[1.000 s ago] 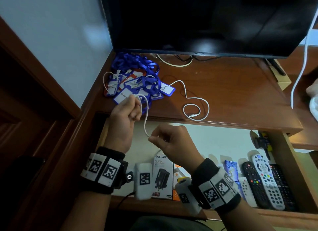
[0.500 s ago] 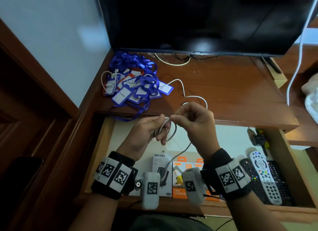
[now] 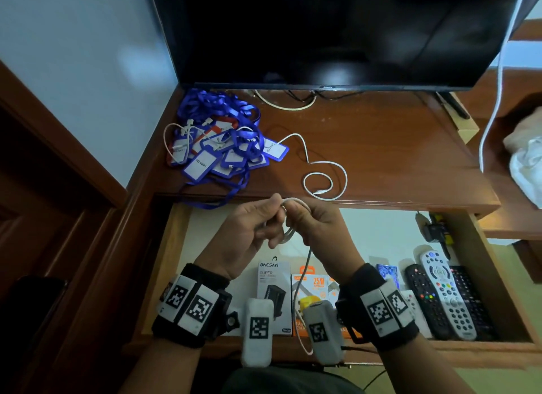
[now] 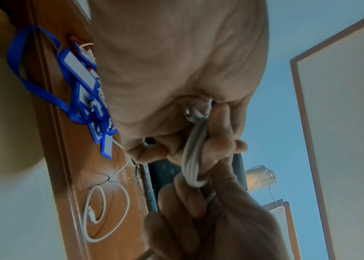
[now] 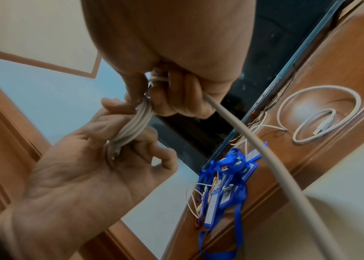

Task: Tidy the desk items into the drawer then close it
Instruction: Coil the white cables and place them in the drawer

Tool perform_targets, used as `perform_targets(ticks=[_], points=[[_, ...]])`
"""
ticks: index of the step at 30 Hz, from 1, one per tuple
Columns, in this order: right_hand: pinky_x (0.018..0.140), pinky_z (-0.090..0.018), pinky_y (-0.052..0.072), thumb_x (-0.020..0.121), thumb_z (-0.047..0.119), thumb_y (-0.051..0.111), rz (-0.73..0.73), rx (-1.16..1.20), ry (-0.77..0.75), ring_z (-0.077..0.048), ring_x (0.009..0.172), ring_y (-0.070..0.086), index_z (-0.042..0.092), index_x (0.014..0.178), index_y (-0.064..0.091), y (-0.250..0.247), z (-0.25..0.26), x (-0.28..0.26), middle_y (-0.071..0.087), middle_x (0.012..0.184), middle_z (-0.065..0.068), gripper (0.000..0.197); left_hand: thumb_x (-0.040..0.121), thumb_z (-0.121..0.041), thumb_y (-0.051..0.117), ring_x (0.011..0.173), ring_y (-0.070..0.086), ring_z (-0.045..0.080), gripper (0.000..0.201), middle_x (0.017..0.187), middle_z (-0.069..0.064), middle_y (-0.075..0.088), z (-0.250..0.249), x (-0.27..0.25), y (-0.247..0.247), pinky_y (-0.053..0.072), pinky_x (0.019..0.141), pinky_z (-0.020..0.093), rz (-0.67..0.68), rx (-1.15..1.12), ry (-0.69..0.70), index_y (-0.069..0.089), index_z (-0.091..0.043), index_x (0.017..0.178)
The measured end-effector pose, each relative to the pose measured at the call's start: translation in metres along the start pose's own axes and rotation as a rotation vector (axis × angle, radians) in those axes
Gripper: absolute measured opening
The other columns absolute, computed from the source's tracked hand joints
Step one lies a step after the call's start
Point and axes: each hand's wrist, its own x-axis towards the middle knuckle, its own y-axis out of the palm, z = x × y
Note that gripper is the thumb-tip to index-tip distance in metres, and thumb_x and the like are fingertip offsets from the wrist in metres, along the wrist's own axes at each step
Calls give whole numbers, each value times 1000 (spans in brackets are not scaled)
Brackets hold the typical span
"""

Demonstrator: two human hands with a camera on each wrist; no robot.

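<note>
My right hand [image 3: 318,228] covers part of the coiled white cable [image 3: 289,229]. I can't read the small print on the charger boxes [image 3: 274,288]; my wrist gear hides their near ends. The monitor [image 3: 322,32] runs off the top edge.

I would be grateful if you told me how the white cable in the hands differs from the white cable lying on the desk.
The held cable is gathered into a tight bundle of loops, gripped by the left hand and right hand above the open drawer; the desk cable lies untouched on the desk. The desk cable sprawls in loose, open curls, its connector visible. The held cable trails a free tail down past the right wrist. Both are thin and white.
</note>
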Motion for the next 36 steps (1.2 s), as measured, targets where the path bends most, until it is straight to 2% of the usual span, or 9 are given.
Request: perform_targets(ticks=[4,8,14,17,22,27,31,33,36], points=[[45,-17,29,88,25,62,0,109,46,-6,47,32,-11,89,60,-4,-7,-1,40,52,12,37,90,-34,48,47,22,14,39,45,-6,29,-12,0,-7,30,46,18,-41,-37,46,54,-18,56],[45,-21,28,90,8,62,-96,104,169,-10,47,31,2,77,56,-16,-25,-4,38,57,-4,15,88,-30,45,45,18,10,40,44,-5,26,-29,2,-19,26,40,17,-192,-309,115,49,-18,50],[47,-21,33,84,2,68,-174,57,252,-7,45,39,2,72,58,-35,-38,-1,49,50,1,15,89,-25,46,47,29,9,34,49,-5,30,-34,4,-37,34,50,19,-320,-419,285,51,-18,57],[49,-16,37,79,3,73,-95,-107,179,-6,43,45,-3,68,64,-35,-32,1,55,50,-4,15,94,-25,42,51,30,12,28,50,-5,28,-28,8,-34,34,59,23,-374,-269,302,45,-17,67],[54,-20,42,79,8,74,271,-280,147,-9,46,49,7,67,71,-21,-11,-1,58,50,-3,13,101,-22,39,55,36,15,35,53,-2,32,-16,17,-27,36,64,28,-462,167,279,46,-15,67],[55,-21,42,83,6,70,426,-177,101,-13,49,48,3,74,72,-16,9,-1,61,62,-23,10,102,-19,38,54,43,10,33,56,2,40,-1,18,-20,42,57,14,-413,339,195,52,-10,74],[54,-18,38,83,13,63,381,-47,52,-10,49,43,0,74,69,-14,15,3,52,55,-14,17,102,-22,39,63,54,7,35,61,-1,57,5,16,-16,44,67,12,-306,419,132,55,-9,73],[51,-16,34,84,14,59,315,56,46,-8,48,38,-3,74,66,-14,16,6,48,53,-6,21,101,-24,43,66,54,7,34,62,-4,59,7,16,-15,45,70,17,-255,397,89,57,-10,73],[46,-17,27,88,11,56,169,156,38,-6,47,32,-11,77,61,-15,17,9,48,50,-1,24,97,-31,47,68,56,22,34,61,7,60,9,15,-17,45,78,39,-148,332,52,59,-5,79]])
